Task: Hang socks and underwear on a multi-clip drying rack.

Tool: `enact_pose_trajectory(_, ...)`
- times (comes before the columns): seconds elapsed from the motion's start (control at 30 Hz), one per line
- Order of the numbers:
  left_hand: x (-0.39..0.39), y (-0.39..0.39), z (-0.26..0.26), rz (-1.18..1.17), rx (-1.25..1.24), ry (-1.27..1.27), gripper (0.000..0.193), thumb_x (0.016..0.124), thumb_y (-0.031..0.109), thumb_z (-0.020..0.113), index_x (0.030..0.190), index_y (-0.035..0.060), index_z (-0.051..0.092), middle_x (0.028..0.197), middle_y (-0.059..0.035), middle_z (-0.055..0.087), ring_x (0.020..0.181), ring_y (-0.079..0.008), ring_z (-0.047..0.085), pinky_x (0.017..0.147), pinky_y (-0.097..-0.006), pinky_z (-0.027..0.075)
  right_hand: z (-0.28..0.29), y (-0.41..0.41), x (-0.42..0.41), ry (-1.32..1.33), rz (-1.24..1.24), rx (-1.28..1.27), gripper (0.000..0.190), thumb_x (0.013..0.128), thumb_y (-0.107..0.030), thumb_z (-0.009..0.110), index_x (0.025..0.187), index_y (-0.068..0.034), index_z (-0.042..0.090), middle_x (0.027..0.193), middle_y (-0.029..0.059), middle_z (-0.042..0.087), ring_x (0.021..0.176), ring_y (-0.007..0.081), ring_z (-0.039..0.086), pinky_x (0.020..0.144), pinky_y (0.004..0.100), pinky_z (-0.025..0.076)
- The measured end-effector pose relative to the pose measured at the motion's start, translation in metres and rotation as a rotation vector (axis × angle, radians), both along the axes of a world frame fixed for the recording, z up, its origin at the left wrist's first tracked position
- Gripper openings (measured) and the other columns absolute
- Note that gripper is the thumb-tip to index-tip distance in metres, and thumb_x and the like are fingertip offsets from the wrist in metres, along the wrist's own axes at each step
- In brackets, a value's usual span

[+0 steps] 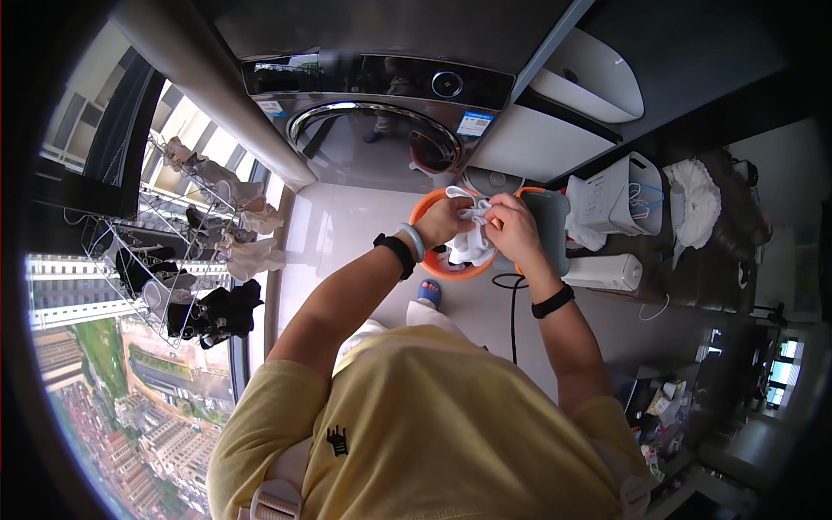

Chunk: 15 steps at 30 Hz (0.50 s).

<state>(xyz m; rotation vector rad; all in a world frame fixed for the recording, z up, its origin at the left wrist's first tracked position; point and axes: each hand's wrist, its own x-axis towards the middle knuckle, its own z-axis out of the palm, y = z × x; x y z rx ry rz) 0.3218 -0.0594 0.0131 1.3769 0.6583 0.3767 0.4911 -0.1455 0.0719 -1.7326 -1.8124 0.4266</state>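
Both my hands are on a white cloth garment (469, 244), gathered and hanging over an orange basin (426, 209). My left hand (444, 222) grips it from the left side, a pale bangle and a black band at the wrist. From the right, my right hand (515, 227) pinches the garment near its upper edge. The two sets of fingertips are close together. Inside the basin, below the garment, lie more light-coloured fabrics (450, 261); the garment hides most of them.
A front-loading washing machine (383, 140) stands ahead. Right of the basin are a grey-green bin (549, 224), a white basket (608, 201) with hangers (643, 200), and a black cable (514, 318) on the floor. Wire racks with socks (250, 257) hang at the left window.
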Motion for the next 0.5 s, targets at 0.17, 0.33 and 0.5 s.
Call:
enact_pose_trajectory(0.17, 0.016, 0.002, -0.026, -0.149, -0.077, 0.037, 0.07, 0.082, -0.001, 0.064, 0.145, -0.0016, 0.033, 0.12, -0.0164, 0.06, 0.11, -0.023, 0.058, 0.097, -0.0323, 0.045, -0.021, -0.012, 0.025, 0.092, -0.062, -0.141, 0.011, 0.069, -0.008, 0.072, 0.078, -0.004, 0.067, 0.09, 0.0095, 0.064, 0.091, 0.0305, 0.062, 0.082, 0.0381, 0.049)
enact_pose_trajectory(0.33, 0.01, -0.006, -0.008, 0.083, -0.018, -0.25, 0.035, 0.083, 0.002, 0.066, 0.112, 0.0049, 0.048, 0.102, -0.0068, 0.059, 0.099, -0.0211, 0.062, 0.088, -0.034, 0.05, -0.009, -0.001, 0.025, -0.035, 0.031, -0.08, 0.015, 0.069, -0.012, 0.074, 0.078, -0.003, 0.066, 0.087, 0.0105, 0.062, 0.086, 0.031, 0.062, 0.076, 0.0384, 0.049)
enact_pose_trajectory(0.5, -0.019, -0.018, 0.028, 0.166, 0.543, -0.025, 0.037, 0.078, 0.022, 0.076, 0.104, 0.0056, 0.055, 0.09, -0.0161, 0.065, 0.088, -0.0335, 0.065, 0.075, -0.0404, 0.05, 0.024, 0.007, 0.0, -0.063, 0.139, 0.015, 0.017, 0.067, -0.007, 0.075, 0.074, -0.002, 0.061, 0.085, 0.009, 0.061, 0.082, 0.03, 0.06, 0.074, 0.0394, 0.048)
